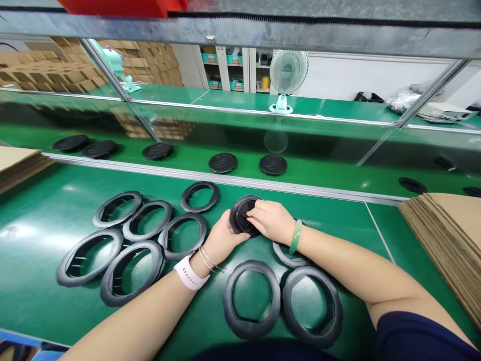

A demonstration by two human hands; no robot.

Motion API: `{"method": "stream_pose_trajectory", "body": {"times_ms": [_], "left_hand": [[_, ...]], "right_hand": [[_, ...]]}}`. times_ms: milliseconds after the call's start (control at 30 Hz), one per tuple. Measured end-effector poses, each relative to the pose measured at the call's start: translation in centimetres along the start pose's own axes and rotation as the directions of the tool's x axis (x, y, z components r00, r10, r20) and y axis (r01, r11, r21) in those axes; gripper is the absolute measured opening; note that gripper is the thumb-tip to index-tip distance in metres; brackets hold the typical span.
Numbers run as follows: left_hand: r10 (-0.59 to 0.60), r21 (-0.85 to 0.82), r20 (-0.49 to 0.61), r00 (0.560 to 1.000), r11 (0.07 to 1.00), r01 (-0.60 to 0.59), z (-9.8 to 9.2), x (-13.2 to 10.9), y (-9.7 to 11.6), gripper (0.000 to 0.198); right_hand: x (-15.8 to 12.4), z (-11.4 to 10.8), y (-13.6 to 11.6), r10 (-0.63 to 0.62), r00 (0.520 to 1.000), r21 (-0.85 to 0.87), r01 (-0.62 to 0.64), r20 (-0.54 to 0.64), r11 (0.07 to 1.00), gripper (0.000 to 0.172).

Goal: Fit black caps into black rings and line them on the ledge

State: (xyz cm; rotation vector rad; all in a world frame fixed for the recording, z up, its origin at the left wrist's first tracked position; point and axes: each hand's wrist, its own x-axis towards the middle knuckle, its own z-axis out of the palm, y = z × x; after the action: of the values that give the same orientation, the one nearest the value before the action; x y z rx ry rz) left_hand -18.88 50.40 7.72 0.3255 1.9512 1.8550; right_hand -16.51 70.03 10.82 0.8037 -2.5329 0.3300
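Note:
Near the middle of the green bench, my left hand (223,235) grips the rim of a round black plastic part (240,213) with a ridged inside. My right hand (272,220) reaches over it from the right, its fingertips pinched together at the part's middle; whether a separate small piece is between them I cannot make out. Under my right wrist lies a dark grey ring (287,255), partly hidden. Two more rings, a left one (251,298) and a right one (312,307), lie flat in front of me. Several similar rings (131,273) lie to the left.
Behind a metal rail (225,178), a green belt (188,163) carries several black discs (223,163). Cardboard stacks stand at the right (443,250) and the left edge (18,163). A metal frame beam (240,37) crosses overhead. Farther back is a fan (288,75).

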Motion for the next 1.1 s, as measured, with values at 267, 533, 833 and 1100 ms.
{"method": "stream_pose_trajectory", "body": {"times_ms": [267,533,833,1100], "left_hand": [[-0.004,0.023,0.025,1.000,1.000,0.004,0.4,-0.2,0.6,0.064],[0.046,0.136,0.005,0.999,0.990,-0.046,0.1,-0.3,0.4,0.062],[0.027,0.073,0.005,1.000,0.997,-0.027,0.2,-0.1,0.2,0.060],[0.025,0.021,0.009,1.000,0.999,-0.025,0.2,0.1,0.1,0.063]], "right_hand": [[0.0,-0.4,0.1,0.056,0.997,0.061,-0.060,0.059,0.996,0.003],[0.2,-0.6,-0.1,0.033,0.994,0.058,-0.039,0.108,0.998,0.007],[0.6,-0.6,-1.6,0.119,0.975,-0.096,-0.103,0.185,0.990,0.031],[1.2,-1.6,-0.8,0.067,0.991,-0.015,-0.066,0.113,0.998,0.019]]}}
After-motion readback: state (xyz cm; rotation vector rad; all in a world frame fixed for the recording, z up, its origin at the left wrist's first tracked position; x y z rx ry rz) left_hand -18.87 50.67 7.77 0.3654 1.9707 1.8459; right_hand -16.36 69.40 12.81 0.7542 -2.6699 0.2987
